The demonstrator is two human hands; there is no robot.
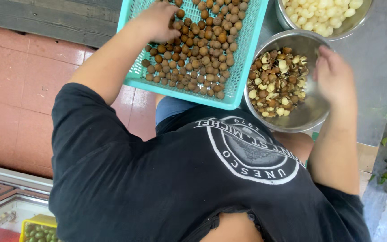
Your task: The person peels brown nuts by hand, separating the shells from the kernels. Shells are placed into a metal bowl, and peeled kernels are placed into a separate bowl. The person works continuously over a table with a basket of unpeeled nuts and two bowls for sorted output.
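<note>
Teal basket (247, 49) half full of brown nuts (198, 54); left hand (157, 20) curls in, grip hidden. Right hand (334, 76) loosely open, empty, over shells bowl (310, 112); kernels bowl (350, 27) well filled.

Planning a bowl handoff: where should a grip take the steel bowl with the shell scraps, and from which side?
Take the steel bowl by its rolled rim on the near bare wall, coming from the person's side. It tilts that way, scraps sit left of centre, the right hand covers the right rim, and the teal basket crowds the left.

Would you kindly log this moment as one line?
left hand: in teal basket on brown nuts | right hand: over steel bowl of shells
</note>
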